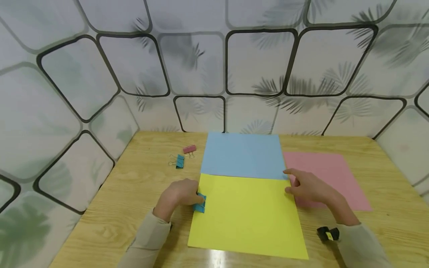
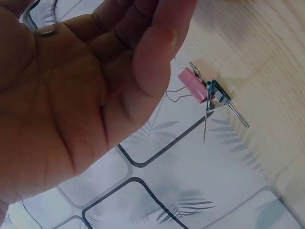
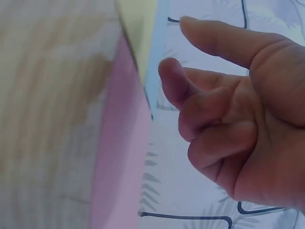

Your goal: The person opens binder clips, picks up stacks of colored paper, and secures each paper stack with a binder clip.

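My left hand (image 1: 181,193) is at the left edge of a yellow sheet (image 1: 248,216), gripping a blue binder clip (image 1: 199,207) that sits on that edge. The fingers partly cover the clip, and its handles are hidden. A light blue sheet (image 1: 242,154) lies behind the yellow one, their edges meeting or slightly overlapping. My right hand (image 1: 310,185) hovers by the right side of both sheets, over a pink sheet (image 1: 325,175). In the right wrist view its thumb and index finger stand apart with nothing between them, while the other fingers curl loosely.
To the left of the blue sheet, a pink binder clip (image 1: 189,149) and another blue binder clip (image 1: 180,161) lie on the wooden table (image 1: 110,223), wire handles out. A patterned covering (image 1: 258,63) rises behind the table and at both sides.
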The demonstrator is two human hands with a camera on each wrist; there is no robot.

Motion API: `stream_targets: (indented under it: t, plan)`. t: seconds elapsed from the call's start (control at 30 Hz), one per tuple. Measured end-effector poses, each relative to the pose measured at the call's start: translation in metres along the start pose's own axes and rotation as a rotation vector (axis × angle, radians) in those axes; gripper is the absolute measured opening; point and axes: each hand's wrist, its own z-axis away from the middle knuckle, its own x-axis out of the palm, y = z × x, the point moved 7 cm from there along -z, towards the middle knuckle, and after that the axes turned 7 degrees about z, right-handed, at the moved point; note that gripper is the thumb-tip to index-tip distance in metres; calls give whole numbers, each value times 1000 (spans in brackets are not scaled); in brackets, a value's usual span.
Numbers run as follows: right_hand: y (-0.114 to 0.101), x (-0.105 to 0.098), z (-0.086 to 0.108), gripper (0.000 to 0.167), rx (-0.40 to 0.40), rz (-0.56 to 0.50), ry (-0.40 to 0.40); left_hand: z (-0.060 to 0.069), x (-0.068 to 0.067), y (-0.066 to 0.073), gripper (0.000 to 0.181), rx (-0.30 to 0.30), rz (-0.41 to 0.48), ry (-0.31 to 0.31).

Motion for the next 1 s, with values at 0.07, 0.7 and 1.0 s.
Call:
stream_targets:
  t: [0.07,0.7,1.0]
  plan:
    - [-5,-6,-6,59,-19,32,45,2,-1,0,39,0,1,10]
    - [-33,-12,-95,75,-53,259,-13,5,-7,-6,42,36,52,27]
    - [-25,-1,-116,82,6,261,-86,7,-13,-8,41,25,81,43]
